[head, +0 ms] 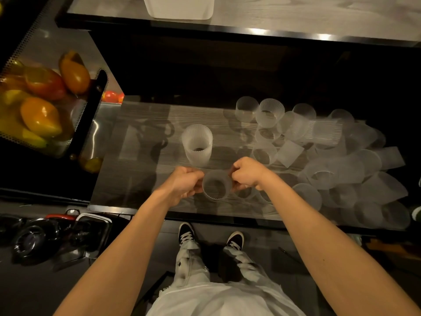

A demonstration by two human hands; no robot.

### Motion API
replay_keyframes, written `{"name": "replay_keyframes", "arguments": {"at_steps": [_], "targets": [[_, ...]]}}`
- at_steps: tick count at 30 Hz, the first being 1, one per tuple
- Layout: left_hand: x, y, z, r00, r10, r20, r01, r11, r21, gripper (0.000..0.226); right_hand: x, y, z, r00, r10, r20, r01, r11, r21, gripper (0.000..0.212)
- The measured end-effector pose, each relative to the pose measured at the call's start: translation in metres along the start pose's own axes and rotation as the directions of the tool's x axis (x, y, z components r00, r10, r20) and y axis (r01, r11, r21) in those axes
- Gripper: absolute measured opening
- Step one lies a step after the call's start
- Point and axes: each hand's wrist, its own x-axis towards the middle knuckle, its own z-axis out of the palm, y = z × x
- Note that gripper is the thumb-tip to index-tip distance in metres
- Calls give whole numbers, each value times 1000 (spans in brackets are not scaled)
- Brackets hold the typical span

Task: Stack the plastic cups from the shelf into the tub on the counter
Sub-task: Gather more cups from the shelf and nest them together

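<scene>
A clear ribbed plastic cup [216, 187] is held above the shelf's front part, its mouth facing me. My left hand [183, 184] pinches its left rim and my right hand [247, 173] pinches its right rim. Just beyond it an upright ribbed cup [197, 145] stands alone on the wooden shelf [141, 179]. A pile of several clear cups [337, 160], some upright and some tipped over, covers the shelf's right half. The white tub [180, 8] sits on the counter [296, 14] at the top, only its lower part in view.
A perforated metal basket of mangoes [43, 106] hangs at the left, with tomatoes [112, 96] behind it. Dark kitchen gear and a metal tray [91, 231] lie on the floor at lower left. My feet stand below the shelf's front edge.
</scene>
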Motion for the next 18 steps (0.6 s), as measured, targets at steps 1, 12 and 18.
{"name": "replay_keyframes", "arguments": {"at_steps": [1, 12, 18], "targets": [[2, -1, 1, 1000, -4, -4, 4, 1000, -6, 19, 0, 1, 0, 1000, -3, -6, 3, 1000, 23, 24], [5, -8, 1, 996, -46, 79, 46, 999, -3, 31, 0, 0, 5, 999, -44, -21, 37, 969, -244, 28], [-12, 14, 0, 988, 33, 149, -39, 998, 40, 30, -11, -15, -6, 986, -141, -94, 104, 942, -320, 20]]}}
